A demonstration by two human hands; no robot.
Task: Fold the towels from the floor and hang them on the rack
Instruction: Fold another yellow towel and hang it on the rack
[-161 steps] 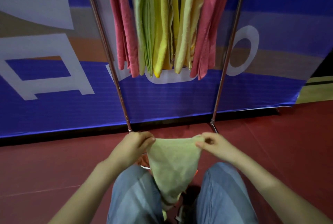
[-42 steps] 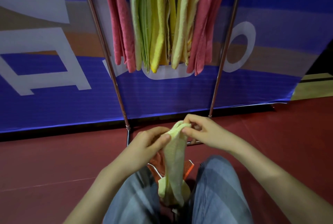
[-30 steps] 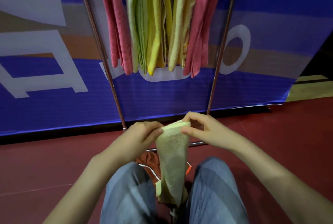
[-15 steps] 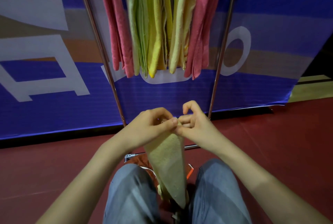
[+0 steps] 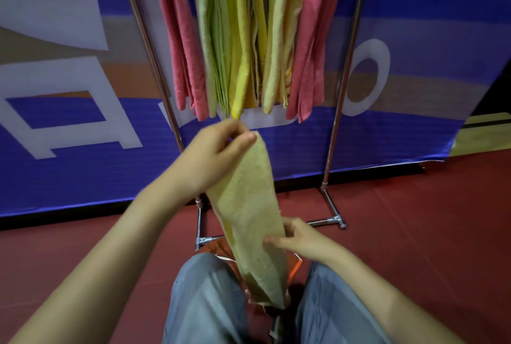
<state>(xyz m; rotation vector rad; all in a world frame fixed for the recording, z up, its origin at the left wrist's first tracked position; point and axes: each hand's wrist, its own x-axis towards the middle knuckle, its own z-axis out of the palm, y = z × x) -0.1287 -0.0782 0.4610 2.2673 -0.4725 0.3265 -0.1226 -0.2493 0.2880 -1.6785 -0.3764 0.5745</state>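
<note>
A pale yellow-green towel [image 5: 249,205], folded into a narrow strip, hangs in front of me. My left hand [image 5: 213,158] pinches its top end, raised just below the hanging towels. My right hand [image 5: 301,241] grips the strip lower down on its right edge. The metal rack [image 5: 343,89] stands ahead, with several folded towels on it: pink [image 5: 179,39], light green [image 5: 213,39], yellow [image 5: 243,39], pale yellow [image 5: 282,39] and pink [image 5: 318,39]. An orange-red towel [image 5: 221,249] lies on the floor between my knees, mostly hidden.
A blue banner with white shapes [image 5: 69,108] stands right behind the rack. The rack's base bars [image 5: 329,222] rest on the dark red floor [image 5: 428,233]. My knees in grey trousers [image 5: 204,302] fill the bottom of the view.
My left hand has lifted the towel's top end toward the rack. My right hand has let go of the top and slid down to hold the strip's middle.
</note>
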